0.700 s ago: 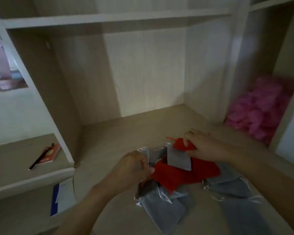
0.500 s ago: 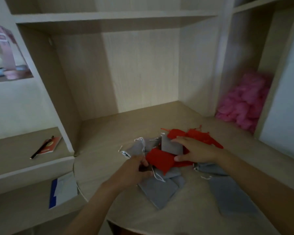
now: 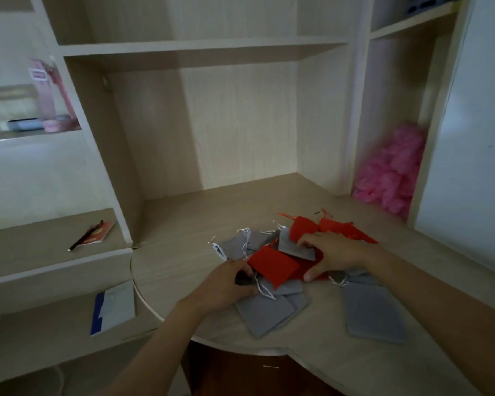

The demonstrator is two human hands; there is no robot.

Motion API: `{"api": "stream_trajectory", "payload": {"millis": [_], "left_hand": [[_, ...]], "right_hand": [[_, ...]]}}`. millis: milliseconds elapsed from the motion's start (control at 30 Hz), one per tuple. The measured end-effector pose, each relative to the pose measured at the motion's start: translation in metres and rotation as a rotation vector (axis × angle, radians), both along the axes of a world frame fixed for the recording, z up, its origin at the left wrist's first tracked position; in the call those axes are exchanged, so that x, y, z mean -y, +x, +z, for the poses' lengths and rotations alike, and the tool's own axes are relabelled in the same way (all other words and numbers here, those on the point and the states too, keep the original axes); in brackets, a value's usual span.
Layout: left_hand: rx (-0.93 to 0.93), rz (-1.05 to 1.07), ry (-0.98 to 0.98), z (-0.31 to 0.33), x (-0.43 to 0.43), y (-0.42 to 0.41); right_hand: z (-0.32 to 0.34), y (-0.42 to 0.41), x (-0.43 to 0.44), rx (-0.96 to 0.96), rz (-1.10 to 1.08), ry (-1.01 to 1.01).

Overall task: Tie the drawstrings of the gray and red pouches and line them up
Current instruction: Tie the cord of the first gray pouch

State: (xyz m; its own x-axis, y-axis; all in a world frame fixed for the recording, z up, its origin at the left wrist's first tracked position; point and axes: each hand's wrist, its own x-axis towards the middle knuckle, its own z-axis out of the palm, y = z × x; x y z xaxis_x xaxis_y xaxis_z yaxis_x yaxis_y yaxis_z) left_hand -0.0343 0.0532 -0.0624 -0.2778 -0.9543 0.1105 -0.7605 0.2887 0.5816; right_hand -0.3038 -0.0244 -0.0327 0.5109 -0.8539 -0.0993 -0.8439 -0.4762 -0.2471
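Since half a second ago the view is being pulled back and raised, while the pile is staying jumbled on the desk (image 3: 183,270); no pouch is being lined up yet, so the task is judged barely begun.

At far left, a red booklet (image 3: 97,234) and a blue-and-white leaflet (image 3: 113,308) are being left untouched; no writing on either can be read through the blur.

The left hand (image 3: 226,287) is being kept curled at the near edge of the pile, where something dark, probably a pouch mouth with its white cords (image 3: 262,290), is being pinched.

The red pouch (image 3: 273,267) is lying atop gray pouches (image 3: 265,314).

The right hand (image 3: 333,254) is being pressed, fingers spread, on a gray pouch (image 3: 296,248) and red cloth, with nothing clearly gripped.
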Motion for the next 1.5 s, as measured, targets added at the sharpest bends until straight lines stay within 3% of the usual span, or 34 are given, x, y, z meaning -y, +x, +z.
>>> {"api": "stream_trajectory", "payload": {"millis": [133, 300, 433, 633, 733, 867, 1000, 1167, 1500], "left_hand": [[0.037, -0.002, 0.052, 0.009, 0.007, -0.002], [-0.003, 0.007, 0.164, 0.021, 0.017, 0.009], [-0.014, 0.039, 0.117, 0.029, 0.024, 0.018], [-0.19, 0.15, 0.029, 0.058, 0.042, 0.029], [-0.377, 0.201, 0.025, 0.069, 0.056, 0.026], [-0.564, 0.21, 0.069, 0.064, 0.071, 0.014], [-0.694, 0.2, 0.146, 0.051, 0.082, 0.002], [-0.884, 0.215, 0.188, 0.046, 0.093, -0.02], [-0.973, 0.227, -0.059, 0.05, 0.109, -0.049]], "right_hand": [[0.004, 0.013, -0.004, 0.032, 0.236, -0.144], [0.001, 0.038, 0.006, 0.044, 0.439, -0.064], [0.01, 0.043, 0.024, 0.056, 0.49, -0.011], [0.027, 0.044, 0.036, 0.048, 0.464, 0.228], [0.034, 0.047, 0.044, 0.08, 0.433, 0.338], [0.031, 0.05, 0.053, 0.141, 0.427, 0.344], [0.029, 0.054, 0.058, 0.467, 0.259, 0.154], [0.031, 0.063, 0.062, 0.919, 0.139, 0.24], [0.026, 0.06, 0.075, 1.071, 0.018, 0.142]]}}
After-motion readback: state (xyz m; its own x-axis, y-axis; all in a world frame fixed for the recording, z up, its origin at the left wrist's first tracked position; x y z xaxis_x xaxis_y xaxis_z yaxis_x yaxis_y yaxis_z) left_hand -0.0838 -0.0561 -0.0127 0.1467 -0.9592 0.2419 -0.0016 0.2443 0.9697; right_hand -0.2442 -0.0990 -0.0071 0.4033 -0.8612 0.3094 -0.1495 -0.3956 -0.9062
